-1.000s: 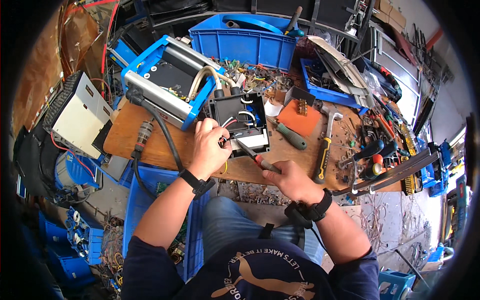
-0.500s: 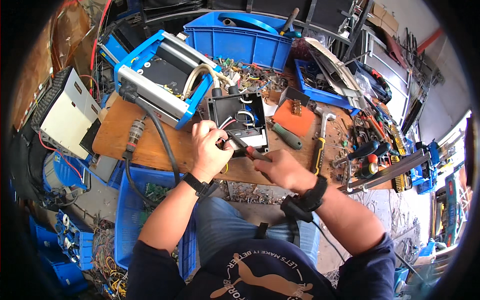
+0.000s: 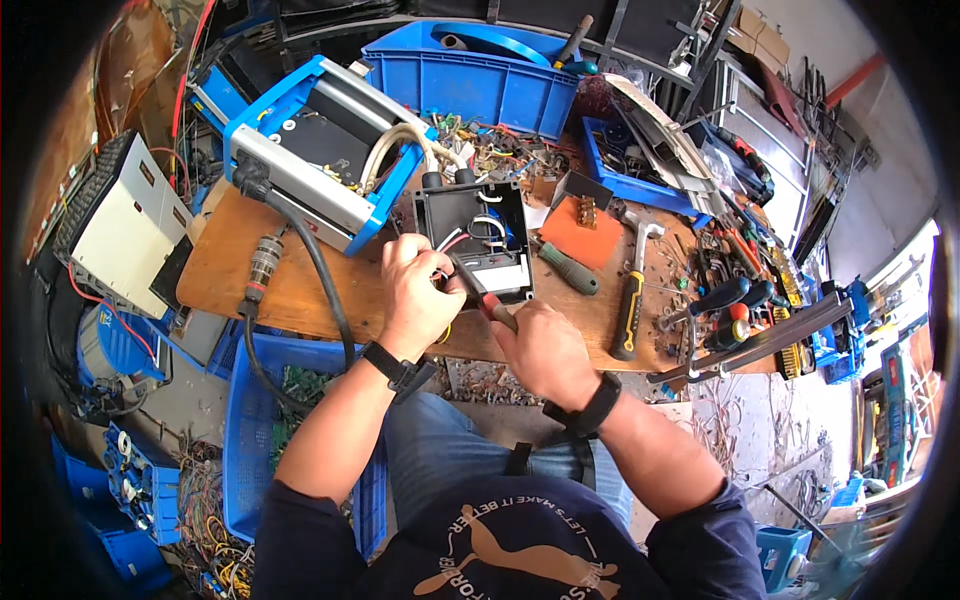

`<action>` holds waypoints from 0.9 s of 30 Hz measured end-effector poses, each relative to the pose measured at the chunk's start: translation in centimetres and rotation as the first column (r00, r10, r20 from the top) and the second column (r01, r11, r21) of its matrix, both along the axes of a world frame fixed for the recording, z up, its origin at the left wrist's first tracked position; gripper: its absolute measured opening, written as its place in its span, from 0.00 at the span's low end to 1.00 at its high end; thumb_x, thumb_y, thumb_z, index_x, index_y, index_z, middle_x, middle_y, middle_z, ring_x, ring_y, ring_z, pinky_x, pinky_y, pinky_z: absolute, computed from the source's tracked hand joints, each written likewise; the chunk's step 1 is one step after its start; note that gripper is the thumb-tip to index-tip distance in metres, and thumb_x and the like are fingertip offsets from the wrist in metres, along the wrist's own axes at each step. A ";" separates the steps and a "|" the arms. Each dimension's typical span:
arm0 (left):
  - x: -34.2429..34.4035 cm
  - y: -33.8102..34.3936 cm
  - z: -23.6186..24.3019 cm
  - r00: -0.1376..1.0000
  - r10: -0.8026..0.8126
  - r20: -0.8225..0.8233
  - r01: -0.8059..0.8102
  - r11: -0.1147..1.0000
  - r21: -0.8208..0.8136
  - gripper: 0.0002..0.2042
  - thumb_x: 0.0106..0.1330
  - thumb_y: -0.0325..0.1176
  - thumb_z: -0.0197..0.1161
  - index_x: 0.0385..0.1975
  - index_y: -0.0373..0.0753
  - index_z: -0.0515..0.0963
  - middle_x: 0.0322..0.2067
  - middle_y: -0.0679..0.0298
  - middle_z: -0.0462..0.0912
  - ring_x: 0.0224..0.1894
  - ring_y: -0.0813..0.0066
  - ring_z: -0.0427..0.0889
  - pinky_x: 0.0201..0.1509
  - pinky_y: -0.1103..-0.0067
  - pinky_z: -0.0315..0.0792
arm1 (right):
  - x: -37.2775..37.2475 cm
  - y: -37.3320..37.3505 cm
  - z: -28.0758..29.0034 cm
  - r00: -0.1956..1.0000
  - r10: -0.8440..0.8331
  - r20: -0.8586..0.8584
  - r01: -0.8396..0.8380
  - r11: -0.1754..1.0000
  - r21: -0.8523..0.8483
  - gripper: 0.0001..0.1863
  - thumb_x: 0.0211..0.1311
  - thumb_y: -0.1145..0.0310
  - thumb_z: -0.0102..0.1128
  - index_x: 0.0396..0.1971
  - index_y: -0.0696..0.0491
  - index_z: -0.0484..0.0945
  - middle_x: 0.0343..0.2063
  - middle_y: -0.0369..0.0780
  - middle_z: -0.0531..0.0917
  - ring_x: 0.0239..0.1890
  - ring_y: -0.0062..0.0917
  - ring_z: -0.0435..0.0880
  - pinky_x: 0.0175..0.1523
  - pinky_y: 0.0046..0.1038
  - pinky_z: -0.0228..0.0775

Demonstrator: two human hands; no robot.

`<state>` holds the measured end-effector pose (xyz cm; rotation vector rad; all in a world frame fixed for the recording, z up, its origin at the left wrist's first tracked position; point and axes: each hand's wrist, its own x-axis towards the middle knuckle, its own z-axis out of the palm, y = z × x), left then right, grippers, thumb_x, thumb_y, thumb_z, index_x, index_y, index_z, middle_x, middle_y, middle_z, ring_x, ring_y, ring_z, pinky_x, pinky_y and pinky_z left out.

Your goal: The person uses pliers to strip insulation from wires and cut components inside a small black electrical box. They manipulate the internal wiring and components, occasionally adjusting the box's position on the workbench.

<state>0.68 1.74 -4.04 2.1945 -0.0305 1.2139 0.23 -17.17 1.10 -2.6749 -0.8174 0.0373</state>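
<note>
A black open-topped box (image 3: 468,215) with a pale strip along its near side sits at the table's front. Thick beige cables enter its far side through black glands. My left hand (image 3: 412,292) is closed at its near left corner, fingers pinched around thin wires (image 3: 453,241), partly hidden. In my right hand (image 3: 548,350) is a hand tool (image 3: 486,298) with a dark narrow shaft and a red and grey handle; its exact kind is unclear. The tool's tip lies beside my left fingers, over the box's near left edge. Wristbands are on both wrists.
A green-handled screwdriver (image 3: 568,269), an orange sheet (image 3: 580,238) and a hammer (image 3: 632,290) lie right of the box. Hand tools crowd the right end. A blue-framed metal case (image 3: 300,185) stands left, a blue crate (image 3: 470,85) behind. A blue basket (image 3: 250,440) stands below.
My right hand and forearm have shifted left and slightly down, with the tool turned steeper against the box's edge. The left hand stays nearly in place at the wires.
</note>
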 end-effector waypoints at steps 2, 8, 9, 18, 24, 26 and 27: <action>0.0 0.1 -0.1 1.000 -0.001 0.000 0.001 1.000 0.002 0.11 0.34 0.22 0.66 0.19 0.41 0.73 0.31 0.60 0.70 0.37 0.58 0.69 0.41 0.66 0.66 | -0.6 0.4 1.8 0.998 -0.022 -0.065 0.020 0.999 -0.032 0.17 0.65 0.59 0.53 0.32 0.61 0.78 0.30 0.50 0.82 0.33 0.41 0.82 0.40 0.37 0.76; 0.2 -0.3 0.2 1.000 -0.009 -0.011 0.009 1.000 0.019 0.11 0.34 0.22 0.66 0.19 0.40 0.73 0.32 0.59 0.71 0.37 0.57 0.69 0.41 0.66 0.67 | 5.0 -2.1 0.2 0.701 0.186 -0.689 0.070 0.943 0.325 0.21 0.65 0.54 0.51 0.28 0.59 0.80 0.28 0.52 0.83 0.32 0.43 0.82 0.37 0.41 0.72; 0.3 -0.4 0.3 1.000 -0.009 -0.012 0.009 1.000 0.015 0.10 0.35 0.22 0.66 0.19 0.40 0.73 0.32 0.59 0.71 0.37 0.57 0.69 0.41 0.66 0.67 | 5.3 -2.4 0.0 0.700 0.218 -0.680 0.041 0.939 0.343 0.22 0.65 0.54 0.51 0.28 0.60 0.80 0.28 0.52 0.83 0.32 0.44 0.82 0.38 0.41 0.73; -0.1 -0.3 0.2 0.998 0.055 -0.017 -0.055 0.998 0.028 0.10 0.35 0.21 0.65 0.19 0.39 0.73 0.33 0.58 0.70 0.39 0.57 0.69 0.43 0.66 0.66 | 4.1 -0.5 1.9 0.810 0.194 -0.553 -0.003 0.945 0.327 0.22 0.64 0.55 0.54 0.26 0.63 0.76 0.14 0.49 0.75 0.22 0.51 0.77 0.32 0.46 0.67; -0.2 -0.7 0.0 0.996 0.092 -0.017 -0.092 0.995 0.026 0.11 0.35 0.21 0.65 0.21 0.39 0.73 0.34 0.58 0.70 0.39 0.57 0.68 0.43 0.66 0.66 | 3.1 0.2 1.1 0.961 0.174 -0.214 -0.142 0.977 0.156 0.25 0.65 0.53 0.53 0.29 0.66 0.77 0.16 0.52 0.76 0.25 0.52 0.77 0.35 0.43 0.70; -0.2 -1.1 0.1 0.996 0.090 -0.007 -0.090 0.995 0.041 0.11 0.35 0.21 0.64 0.21 0.39 0.72 0.34 0.58 0.70 0.40 0.57 0.68 0.43 0.66 0.66 | 2.5 0.3 -0.5 0.964 0.161 -0.210 -0.104 0.960 0.261 0.28 0.65 0.52 0.52 0.25 0.66 0.77 0.18 0.53 0.78 0.27 0.47 0.81 0.35 0.40 0.71; -0.1 -1.3 0.1 0.997 0.077 0.001 -0.077 0.996 0.037 0.11 0.35 0.21 0.64 0.21 0.39 0.72 0.34 0.58 0.70 0.40 0.57 0.68 0.43 0.66 0.66 | 3.0 0.0 -2.0 0.951 0.193 -0.242 -0.104 0.935 0.339 0.28 0.66 0.51 0.52 0.23 0.66 0.77 0.18 0.52 0.79 0.25 0.43 0.82 0.34 0.38 0.71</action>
